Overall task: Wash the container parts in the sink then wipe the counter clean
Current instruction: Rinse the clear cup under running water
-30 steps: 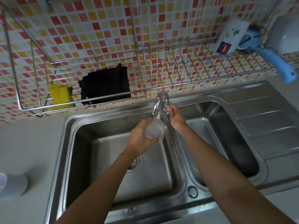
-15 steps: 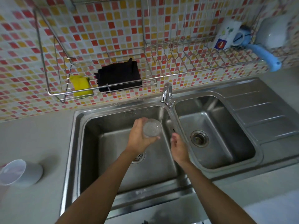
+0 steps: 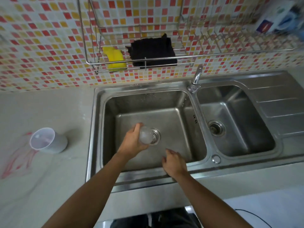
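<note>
Left hand grips a clear container part above the sink, over its left drain; right hand hangs relaxed nearby. Left of the sink a cup lies tipped on grey counter; mosaic tiles behind.

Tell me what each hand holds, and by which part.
The left hand grips a small clear container part around its side; the right hand holds nothing.

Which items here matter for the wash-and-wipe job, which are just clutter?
Job: clear cup in left hand; white tub on the counter; sink; tap; likely yellow sponge and black cloth.
Lying about: wire rack; box on it; red-printed plastic sheet.
</note>
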Tool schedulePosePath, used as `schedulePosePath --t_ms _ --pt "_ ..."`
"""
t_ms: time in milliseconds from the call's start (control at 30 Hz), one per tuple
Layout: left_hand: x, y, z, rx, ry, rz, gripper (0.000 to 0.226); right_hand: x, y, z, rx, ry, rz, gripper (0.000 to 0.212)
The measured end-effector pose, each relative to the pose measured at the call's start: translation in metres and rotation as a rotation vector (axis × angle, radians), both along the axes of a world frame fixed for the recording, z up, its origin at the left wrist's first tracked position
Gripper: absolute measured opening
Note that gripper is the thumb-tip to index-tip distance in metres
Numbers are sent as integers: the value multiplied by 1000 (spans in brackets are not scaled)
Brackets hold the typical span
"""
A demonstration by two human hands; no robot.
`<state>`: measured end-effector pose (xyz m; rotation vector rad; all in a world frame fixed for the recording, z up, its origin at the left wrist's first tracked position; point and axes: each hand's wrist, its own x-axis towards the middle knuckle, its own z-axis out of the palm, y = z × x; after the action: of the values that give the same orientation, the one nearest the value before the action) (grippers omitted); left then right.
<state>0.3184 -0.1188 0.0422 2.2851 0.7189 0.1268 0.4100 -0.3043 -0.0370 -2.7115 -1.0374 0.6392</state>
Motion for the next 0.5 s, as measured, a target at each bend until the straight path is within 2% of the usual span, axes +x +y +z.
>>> schedulePosePath --t_ms 67,167,367,500 --pt "-8 4 -3 67 40 -9 79 2 4 -5 -56 -24 120 45" --pt "-18 7 -6 267 128 -18 76 7 9 -9 -81 -18 268 47" --pt "-31 13 -17 514 337 -75 69 9 11 -5 -121 12 299 57" --pt "-36 15 -20 656 400 -120 67 9 11 -6 -131 16 281 58"
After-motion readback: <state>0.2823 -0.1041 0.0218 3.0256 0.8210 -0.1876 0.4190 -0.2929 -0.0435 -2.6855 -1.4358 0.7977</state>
